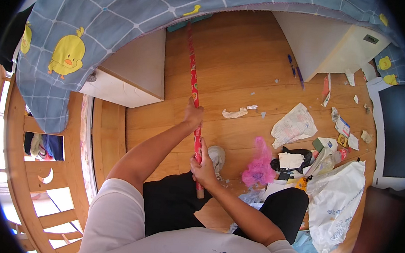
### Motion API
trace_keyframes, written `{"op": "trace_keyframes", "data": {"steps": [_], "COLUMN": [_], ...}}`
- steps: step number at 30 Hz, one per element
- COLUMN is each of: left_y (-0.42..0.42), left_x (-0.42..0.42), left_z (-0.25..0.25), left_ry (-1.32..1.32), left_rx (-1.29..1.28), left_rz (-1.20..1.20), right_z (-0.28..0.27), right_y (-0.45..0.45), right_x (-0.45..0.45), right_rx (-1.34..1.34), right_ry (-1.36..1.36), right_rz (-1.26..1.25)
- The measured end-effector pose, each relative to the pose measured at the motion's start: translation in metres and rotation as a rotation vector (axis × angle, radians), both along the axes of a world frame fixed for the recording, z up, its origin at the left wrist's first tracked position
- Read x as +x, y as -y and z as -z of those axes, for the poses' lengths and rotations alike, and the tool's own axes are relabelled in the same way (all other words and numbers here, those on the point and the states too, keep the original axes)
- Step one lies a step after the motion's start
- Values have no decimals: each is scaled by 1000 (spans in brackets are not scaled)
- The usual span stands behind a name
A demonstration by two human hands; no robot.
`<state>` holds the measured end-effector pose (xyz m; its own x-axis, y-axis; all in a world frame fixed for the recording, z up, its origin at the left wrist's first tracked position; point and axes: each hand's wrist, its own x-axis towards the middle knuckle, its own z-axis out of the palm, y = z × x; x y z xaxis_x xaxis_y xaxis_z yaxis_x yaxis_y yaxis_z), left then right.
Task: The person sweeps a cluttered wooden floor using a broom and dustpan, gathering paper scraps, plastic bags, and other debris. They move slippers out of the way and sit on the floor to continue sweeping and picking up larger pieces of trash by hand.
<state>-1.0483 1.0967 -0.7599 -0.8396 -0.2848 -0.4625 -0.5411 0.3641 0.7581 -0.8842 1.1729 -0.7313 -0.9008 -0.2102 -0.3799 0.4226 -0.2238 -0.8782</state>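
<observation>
Both my hands grip a long pole with a red patterned covering (194, 78). My left hand (193, 115) holds it around mid-length, and my right hand (203, 164) is wrapped around it lower down, close to its bare brown end. The pole reaches away from me under the cloth-draped furniture. At its far end a teal broom or mop head (189, 22) shows in part, the rest hidden beneath the cloth. Wooden floorboards (227, 65) lie under the pole.
A blue checked cloth with chicks (126, 7) hangs over white cabinets (136, 66) (308, 39). Several pens (300, 76) lie by the right cabinet. At right are paper scraps (294, 125), a pink plastic bag (260, 164) and a white plastic bag (337, 204). A wooden bed frame (29, 171) stands left.
</observation>
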Motion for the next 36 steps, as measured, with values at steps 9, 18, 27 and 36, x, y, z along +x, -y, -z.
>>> {"op": "trace_keyframes", "data": {"steps": [9,18,27,36], "left_y": [-9,-56,-4,30], "left_x": [-11,19,2,-11], "left_z": [-14,-27,-24,-15], "left_ry": [37,-61,-80,120], "left_rx": [141,221,368,429], "left_rz": [140,103,-77,-45], "right_z": [-28,-40,-41,-36], "right_y": [3,-52,-31,-4], "right_x": [-4,20,-9,1], "right_rx": [-145,-147,-541,-878], "right_ry": [104,96,194,629], "right_rz": [133,78,-6,-66]}}
